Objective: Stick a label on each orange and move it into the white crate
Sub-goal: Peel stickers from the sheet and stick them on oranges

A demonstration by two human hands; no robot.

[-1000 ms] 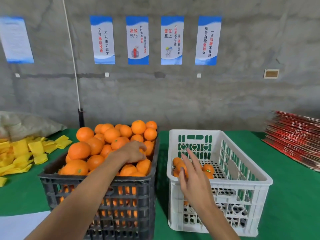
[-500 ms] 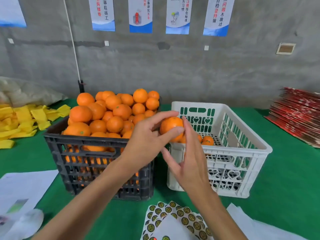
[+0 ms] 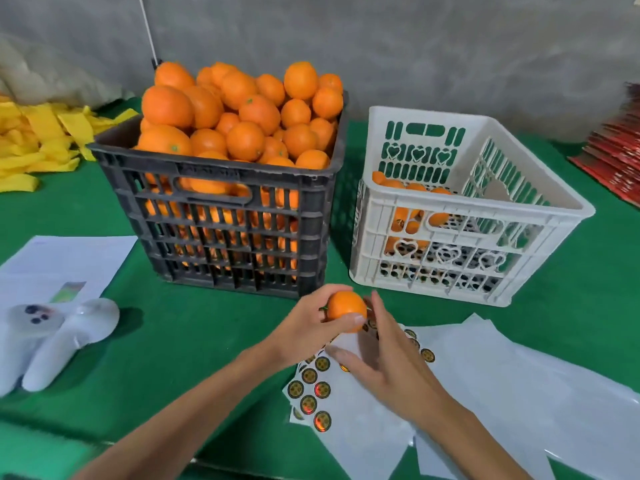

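The left hand has carried the round orange down from the white slatted plastic crate, gripping it above the sticker sheet; the right hand, fingers seemingly relaxed, reaches there.

Even, soft overhead light; faint shadows under crates. Motion blur, wide-angle bending at edges, glare on white sheets.

Fruit-packing workshop: orange crates, concrete wall.
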